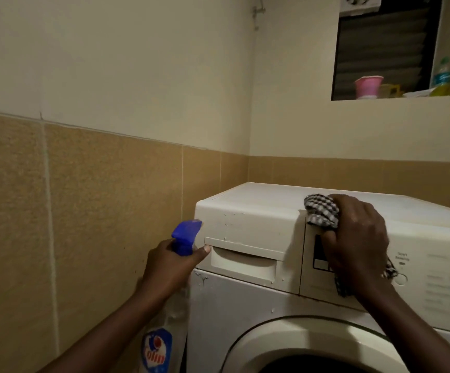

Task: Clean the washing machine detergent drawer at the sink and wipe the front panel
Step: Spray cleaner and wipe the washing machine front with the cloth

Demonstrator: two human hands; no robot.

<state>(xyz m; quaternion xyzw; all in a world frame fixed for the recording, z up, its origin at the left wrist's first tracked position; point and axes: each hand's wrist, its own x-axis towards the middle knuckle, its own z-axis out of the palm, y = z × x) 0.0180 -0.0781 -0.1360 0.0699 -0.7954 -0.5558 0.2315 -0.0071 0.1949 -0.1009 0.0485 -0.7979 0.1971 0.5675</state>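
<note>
The tan tiled wall (84, 205) filled the left and back of the view, with cream paint above it. A white front-loading washing machine (218, 305) stood in the corner, its left side close to the tiles. The round door rim (299, 332) curved across the bottom of the frame. High on the right a dark window recess (380, 49) was set into the wall.

Across the top of the machine ran the front panel (434, 262), with faint printed labels too blurred to read. The detergent drawer (245, 224) sat closed in its slot at the panel's left end, flush with the front.

2 bare arms reached up from the lower edge. The left hand (170, 265) was wrapped around the neck of a clear spray bottle (185, 235) with a blue trigger head, held upright just beside the machine's left corner. 1 digit of that hand stretched out, its tip at the left end of the drawer's handle recess.

The right hand (358, 238) lay palm-down on the panel just right of the drawer seam, fingers curled over a bunched black-and-white checked cloth (322, 212), pressing it against the panel's upper edge and covering part of the dark display (318, 254). A tail of cloth hung below the wrist.

On the window ledge stood a pink cup (368, 86) and a plastic bottle (444, 72), well apart.
</note>
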